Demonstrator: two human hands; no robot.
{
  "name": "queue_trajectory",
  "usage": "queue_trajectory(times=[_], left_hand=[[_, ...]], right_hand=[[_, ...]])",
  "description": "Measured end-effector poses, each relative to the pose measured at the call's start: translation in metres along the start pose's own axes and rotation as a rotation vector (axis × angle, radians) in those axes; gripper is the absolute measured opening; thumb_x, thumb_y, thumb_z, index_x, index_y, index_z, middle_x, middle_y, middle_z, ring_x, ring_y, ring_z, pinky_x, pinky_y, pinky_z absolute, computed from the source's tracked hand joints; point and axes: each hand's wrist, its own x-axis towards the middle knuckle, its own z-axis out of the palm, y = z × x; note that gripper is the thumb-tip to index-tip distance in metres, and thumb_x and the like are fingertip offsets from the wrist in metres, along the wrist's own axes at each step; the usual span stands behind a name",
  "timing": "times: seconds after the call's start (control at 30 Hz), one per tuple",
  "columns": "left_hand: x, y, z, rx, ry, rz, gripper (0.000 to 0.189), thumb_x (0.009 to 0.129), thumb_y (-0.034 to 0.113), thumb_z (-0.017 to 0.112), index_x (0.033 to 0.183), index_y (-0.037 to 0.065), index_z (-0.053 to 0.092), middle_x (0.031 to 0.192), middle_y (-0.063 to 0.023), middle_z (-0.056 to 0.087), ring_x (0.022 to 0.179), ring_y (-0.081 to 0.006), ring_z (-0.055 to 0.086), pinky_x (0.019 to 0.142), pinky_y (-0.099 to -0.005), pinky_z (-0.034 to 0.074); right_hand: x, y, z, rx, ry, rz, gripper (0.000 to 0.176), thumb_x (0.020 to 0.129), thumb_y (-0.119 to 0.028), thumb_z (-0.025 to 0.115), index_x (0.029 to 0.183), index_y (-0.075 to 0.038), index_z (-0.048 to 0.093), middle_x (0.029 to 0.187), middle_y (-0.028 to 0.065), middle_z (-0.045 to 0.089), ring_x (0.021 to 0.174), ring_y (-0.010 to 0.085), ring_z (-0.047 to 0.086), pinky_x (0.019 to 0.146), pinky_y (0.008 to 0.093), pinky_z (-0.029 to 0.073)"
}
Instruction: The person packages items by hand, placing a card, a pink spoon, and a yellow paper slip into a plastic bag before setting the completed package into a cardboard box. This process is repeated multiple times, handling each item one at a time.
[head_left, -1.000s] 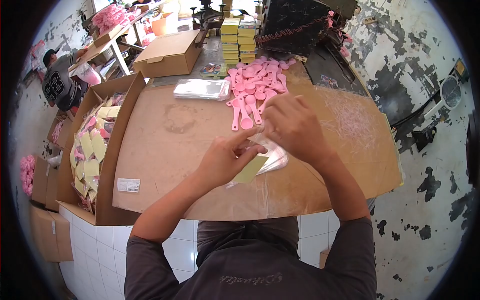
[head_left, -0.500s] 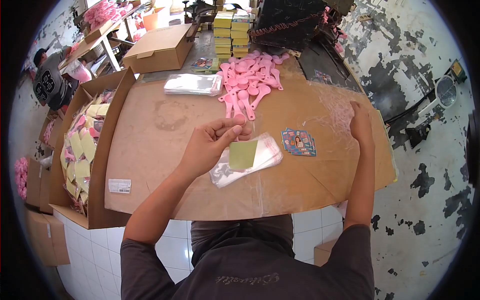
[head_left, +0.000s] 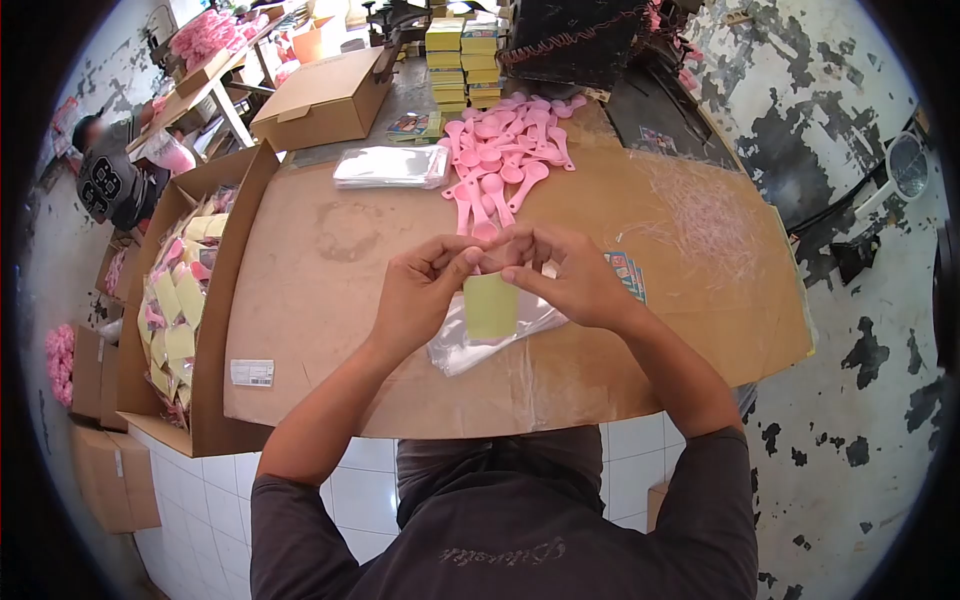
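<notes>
My left hand (head_left: 428,292) pinches the upper left of a small clear plastic bag with a pale green card (head_left: 490,308) showing in it. At the bag's top edge my right hand (head_left: 572,278) is closed too, its fingertips meeting those of the left. The fingers hide most of that edge. Beneath the card lies a stack of clear plastic bags (head_left: 455,355). Just beyond my fingertips begins a heap of pink measuring spoons (head_left: 510,145). Blue printed cards (head_left: 628,272) lie partly hidden behind my right hand.
Left stands an open carton (head_left: 245,270) of filled packets. Another bag stack (head_left: 390,167), a closed box (head_left: 322,100) and stacked yellow-edged cards (head_left: 463,60) are farther back. Thin plastic strips (head_left: 710,220) lie at right. A person (head_left: 108,175) sits at far left.
My right hand has come from the plastic strips at the right to the bag's top, beside my left hand. It now partly covers the blue cards. The view has shifted slightly.
</notes>
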Motion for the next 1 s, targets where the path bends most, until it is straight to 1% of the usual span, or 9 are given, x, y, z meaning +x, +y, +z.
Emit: queue_trajectory(times=[0.1,0.2,0.3,0.4,0.5,0.6,0.7,0.9,1.0], left_hand=[[-0.001,0.008,0.000,-0.027,0.000,-0.050,0.026,0.106,0.015,0.060,0.124,-0.003,0.067,0.115,-0.0141,0.074,0.102,-0.0177,0.073,0.089,-0.0318,0.060],[0.003,0.001,-0.003,-0.108,-0.026,-0.102,0.027,0.106,0.014,0.061,0.127,-0.003,0.065,0.116,-0.0134,0.074,0.103,-0.0175,0.073,0.089,-0.0315,0.060],[0.002,-0.005,-0.002,-0.100,0.006,-0.139,0.026,0.105,0.014,0.062,0.123,-0.003,0.067,0.114,-0.0128,0.075,0.101,-0.0161,0.073,0.086,-0.0308,0.061],[0.000,-0.008,0.001,-0.086,0.035,-0.134,0.026,0.103,0.013,0.066,0.123,-0.003,0.068,0.109,-0.0099,0.076,0.099,-0.0124,0.071,0.082,-0.0269,0.059],[-0.001,-0.015,0.000,0.045,0.022,-0.045,0.023,0.102,0.010,0.066,0.121,-0.003,0.070,0.107,-0.0087,0.076,0.097,-0.0114,0.071,0.081,-0.0272,0.059],[-0.001,-0.018,0.003,-0.018,0.035,-0.019,0.022,0.101,0.007,0.066,0.121,-0.003,0.070,0.105,-0.0080,0.076,0.093,-0.0107,0.070,0.080,-0.0270,0.059],[0.001,-0.020,-0.001,-0.010,-0.007,0.029,0.022,0.101,0.006,0.066,0.121,-0.003,0.070,0.105,-0.0079,0.076,0.092,-0.0106,0.069,0.079,-0.0273,0.059],[0.002,-0.021,-0.002,-0.011,-0.034,-0.034,0.024,0.101,0.005,0.066,0.123,-0.002,0.071,0.105,-0.0082,0.076,0.093,-0.0109,0.070,0.081,-0.0279,0.060],[0.002,-0.022,-0.003,0.027,-0.038,-0.040,0.023,0.102,0.007,0.065,0.121,-0.003,0.072,0.106,-0.0100,0.076,0.093,-0.0123,0.070,0.081,-0.0288,0.060]], right_hand=[[0.006,0.017,0.001,0.270,-0.002,-0.034,0.031,0.096,-0.007,0.070,0.126,0.002,0.064,0.097,0.0031,0.069,0.087,0.0082,0.064,0.077,0.0255,0.053],[0.002,0.015,-0.006,0.316,0.000,0.011,0.026,0.098,-0.006,0.069,0.122,0.002,0.066,0.098,0.0031,0.070,0.088,0.0075,0.064,0.080,0.0257,0.054],[-0.002,0.016,-0.009,0.379,0.044,0.085,0.023,0.097,-0.007,0.070,0.119,0.002,0.068,0.101,0.0037,0.071,0.087,0.0070,0.065,0.080,0.0259,0.054],[-0.005,0.023,-0.011,0.348,0.043,0.124,0.020,0.098,-0.008,0.070,0.115,0.001,0.070,0.103,0.0034,0.072,0.086,0.0067,0.065,0.078,0.0252,0.053],[-0.007,0.030,-0.011,0.415,0.072,0.187,0.015,0.097,-0.007,0.071,0.110,-0.001,0.072,0.095,0.0008,0.072,0.086,0.0082,0.066,0.074,0.0246,0.051],[-0.007,0.033,-0.012,0.463,0.072,0.212,0.015,0.096,-0.007,0.071,0.110,-0.001,0.073,0.097,0.0021,0.072,0.086,0.0089,0.066,0.075,0.0254,0.052],[-0.008,0.043,-0.013,0.449,0.070,0.188,0.015,0.094,-0.004,0.070,0.108,-0.001,0.073,0.098,0.0026,0.072,0.087,0.0094,0.065,0.077,0.0251,0.053],[-0.009,0.047,-0.017,0.419,0.040,0.243,0.016,0.095,0.000,0.064,0.107,-0.001,0.075,0.101,0.0032,0.072,0.091,0.0099,0.065,0.083,0.0270,0.053],[-0.008,0.054,-0.015,0.395,0.043,0.154,0.019,0.095,-0.001,0.062,0.108,0.000,0.076,0.096,0.0037,0.073,0.079,0.0079,0.064,0.070,0.0239,0.052]])
